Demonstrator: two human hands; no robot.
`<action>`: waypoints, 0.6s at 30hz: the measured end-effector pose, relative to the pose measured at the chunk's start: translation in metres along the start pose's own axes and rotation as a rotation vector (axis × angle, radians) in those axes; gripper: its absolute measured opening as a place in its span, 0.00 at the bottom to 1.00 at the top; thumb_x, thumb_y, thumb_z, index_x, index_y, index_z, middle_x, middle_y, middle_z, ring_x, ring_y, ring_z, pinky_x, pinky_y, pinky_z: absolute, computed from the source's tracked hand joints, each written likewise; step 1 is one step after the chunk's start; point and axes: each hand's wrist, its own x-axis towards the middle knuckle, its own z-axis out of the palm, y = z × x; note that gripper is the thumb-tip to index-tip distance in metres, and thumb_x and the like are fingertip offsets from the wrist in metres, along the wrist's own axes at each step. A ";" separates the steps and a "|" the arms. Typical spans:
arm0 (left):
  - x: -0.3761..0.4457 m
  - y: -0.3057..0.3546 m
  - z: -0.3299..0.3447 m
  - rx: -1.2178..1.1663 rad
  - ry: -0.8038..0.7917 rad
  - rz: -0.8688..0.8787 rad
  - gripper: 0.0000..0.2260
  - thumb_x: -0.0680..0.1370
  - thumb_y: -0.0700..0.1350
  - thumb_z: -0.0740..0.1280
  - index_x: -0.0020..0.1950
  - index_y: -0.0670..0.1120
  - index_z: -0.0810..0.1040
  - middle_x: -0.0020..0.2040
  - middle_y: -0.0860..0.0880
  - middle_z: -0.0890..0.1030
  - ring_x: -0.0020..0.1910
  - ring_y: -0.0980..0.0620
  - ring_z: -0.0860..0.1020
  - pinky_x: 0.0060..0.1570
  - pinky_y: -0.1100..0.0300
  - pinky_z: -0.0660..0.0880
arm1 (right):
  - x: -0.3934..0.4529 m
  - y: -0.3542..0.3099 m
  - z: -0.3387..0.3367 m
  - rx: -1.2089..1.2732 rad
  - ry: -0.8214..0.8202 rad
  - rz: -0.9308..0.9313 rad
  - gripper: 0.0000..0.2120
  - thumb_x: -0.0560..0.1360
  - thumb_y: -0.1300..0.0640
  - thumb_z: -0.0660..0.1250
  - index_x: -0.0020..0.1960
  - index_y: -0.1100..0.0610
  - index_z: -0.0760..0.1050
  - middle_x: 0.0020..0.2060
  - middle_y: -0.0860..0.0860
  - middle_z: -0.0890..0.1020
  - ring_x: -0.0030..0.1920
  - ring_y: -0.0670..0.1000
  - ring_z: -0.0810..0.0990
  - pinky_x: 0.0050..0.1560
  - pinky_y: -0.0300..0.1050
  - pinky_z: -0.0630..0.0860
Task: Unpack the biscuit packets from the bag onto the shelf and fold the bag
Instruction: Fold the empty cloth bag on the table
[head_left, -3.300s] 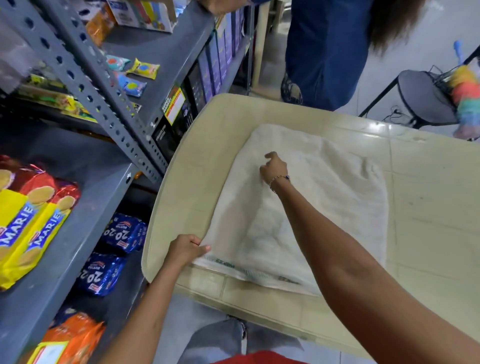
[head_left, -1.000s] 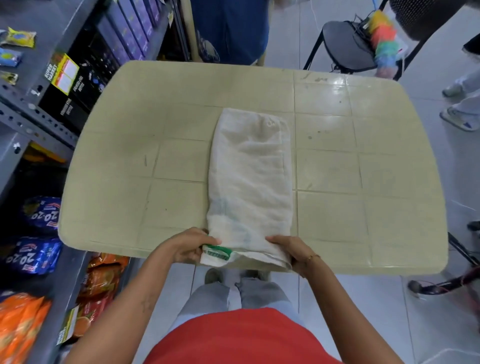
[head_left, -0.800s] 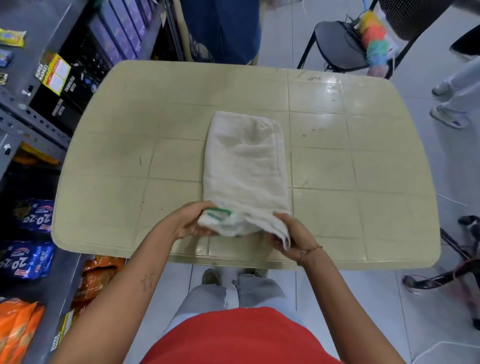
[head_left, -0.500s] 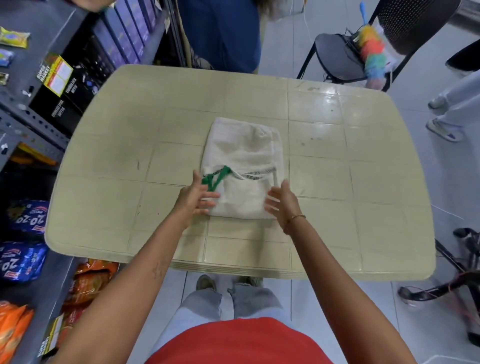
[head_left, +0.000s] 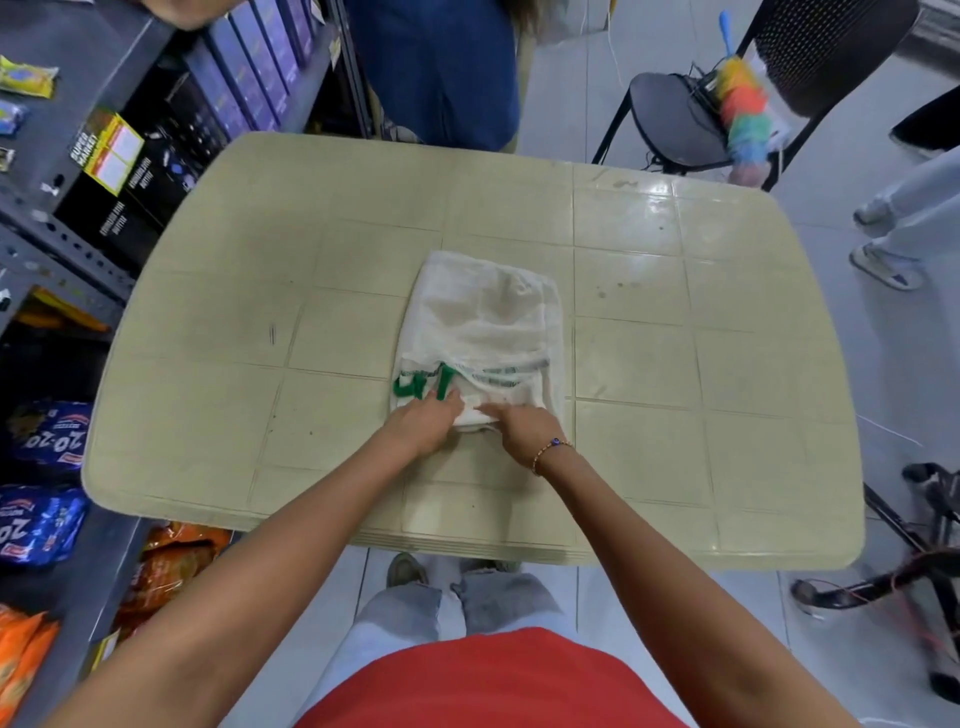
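A white cloth bag (head_left: 483, 322) with green print lies folded into a short rectangle in the middle of the beige table (head_left: 208, 364). Both hands rest on its near folded edge. My left hand (head_left: 423, 423) presses the near left corner, just under the green print. My right hand (head_left: 522, 423), with a bead bracelet at the wrist, pinches the near edge beside it. Blue biscuit packets (head_left: 41, 441) lie on the grey shelf at the left.
Grey metal shelving (head_left: 57, 244) runs along the left with black boxes, blue and orange packets (head_left: 21, 660). A person in blue stands beyond the table's far edge (head_left: 441, 73). A black chair (head_left: 675, 119) with a colourful duster stands at the far right.
The bag went from spread flat to a narrow strip, then its near end was folded up over the far half. Both hands have now moved together onto the near folded edge.
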 end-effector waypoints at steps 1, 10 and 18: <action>0.000 0.001 -0.007 -0.023 -0.076 0.013 0.19 0.79 0.35 0.55 0.69 0.42 0.67 0.69 0.38 0.71 0.63 0.40 0.74 0.60 0.49 0.72 | -0.002 0.001 -0.004 0.055 -0.055 -0.008 0.16 0.80 0.57 0.56 0.67 0.49 0.71 0.59 0.58 0.79 0.54 0.58 0.79 0.44 0.45 0.71; 0.006 -0.001 -0.050 -0.006 -0.315 0.079 0.16 0.79 0.50 0.62 0.58 0.39 0.74 0.58 0.40 0.78 0.54 0.41 0.77 0.55 0.49 0.75 | -0.018 0.009 -0.052 0.281 -0.376 -0.062 0.12 0.80 0.54 0.58 0.48 0.61 0.76 0.41 0.54 0.75 0.42 0.52 0.71 0.43 0.45 0.67; 0.045 0.019 -0.098 0.136 0.382 0.117 0.05 0.78 0.43 0.62 0.52 0.50 0.74 0.60 0.46 0.77 0.64 0.43 0.71 0.66 0.47 0.60 | 0.020 0.044 -0.105 0.350 0.020 0.160 0.13 0.76 0.52 0.63 0.53 0.60 0.78 0.48 0.58 0.82 0.50 0.58 0.78 0.49 0.47 0.72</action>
